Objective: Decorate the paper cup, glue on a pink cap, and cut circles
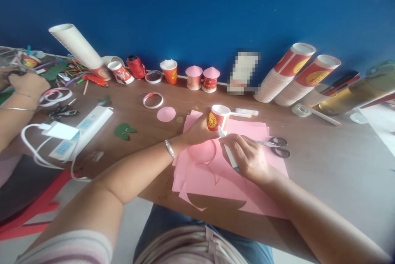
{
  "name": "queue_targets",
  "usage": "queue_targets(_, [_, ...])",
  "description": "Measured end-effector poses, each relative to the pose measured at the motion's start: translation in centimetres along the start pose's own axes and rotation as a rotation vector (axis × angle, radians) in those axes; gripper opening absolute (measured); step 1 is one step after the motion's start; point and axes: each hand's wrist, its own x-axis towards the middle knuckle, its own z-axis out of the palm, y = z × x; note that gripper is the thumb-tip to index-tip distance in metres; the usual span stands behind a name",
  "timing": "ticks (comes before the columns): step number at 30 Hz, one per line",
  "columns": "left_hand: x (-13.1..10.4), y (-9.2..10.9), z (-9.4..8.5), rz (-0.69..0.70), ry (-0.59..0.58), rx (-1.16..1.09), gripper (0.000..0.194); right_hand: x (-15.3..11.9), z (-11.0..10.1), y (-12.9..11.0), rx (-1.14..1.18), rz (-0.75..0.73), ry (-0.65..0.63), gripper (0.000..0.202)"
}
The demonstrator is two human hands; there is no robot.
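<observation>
My left hand is wrapped round the left side of a red and white paper cup, which is tilted a little with its white rim up. In my right hand is a white pen-like tool with a dark green end, its upper tip against or very near the cup's lower front. Both hands are over a pile of pink paper sheets, where cut curved edges and a round outline show. A flat pink disc lies left of the pile.
Black-handled scissors lie right of the paper. Behind stand two small cups with pink cone tops and tall cup stacks. A power strip is at left, near another person's hand.
</observation>
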Motion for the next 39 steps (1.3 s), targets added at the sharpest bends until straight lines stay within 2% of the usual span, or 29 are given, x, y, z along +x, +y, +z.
queue_targets(6, [-0.1,0.2,-0.1,-0.008,0.01,-0.003,0.05,0.1,-0.4,-0.1,0.022,0.012,0.012,0.03])
queue_targets(11, [0.1,0.1,-0.4,0.034,-0.024,-0.068,0.047,0.1,-0.2,-0.1,-0.007,-0.036,0.109,0.026])
queue_targets(16, [0.0,1.3,-0.7,0.008,-0.085,-0.186,0.037,-0.7,0.3,0.6,0.001,-0.016,0.115,0.039])
queue_targets(18, [0.0,1.6,-0.7,-0.026,-0.117,-0.256,0.038,-1.0,0.7,1.0,0.034,0.044,0.117,0.04])
queue_targets(20, [0.1,1.6,-0.7,-0.072,-0.134,-0.353,0.04,-1.2,1.3,1.4,0.049,0.166,0.146,0.037])
queue_targets(23, [0.2,1.2,-0.7,-0.108,-0.144,-0.507,0.043,-1.3,2.2,1.8,0.092,0.355,0.199,0.031])
queue_targets(26, [0.2,0.5,-0.7,-0.114,-0.169,-0.6,0.048,-1.3,2.9,2.0,0.208,0.459,0.193,0.027])
queue_targets(33, [0.2,0.5,-1.1,-0.167,-0.166,-0.565,0.05,-1.5,3.5,2.2,0.396,0.599,0.187,0.022])
queue_targets(39, [0.3,1.0,-1.0,-0.113,-0.113,-0.6,0.053,-1.4,3.7,2.1,0.5,0.673,0.174,0.024])
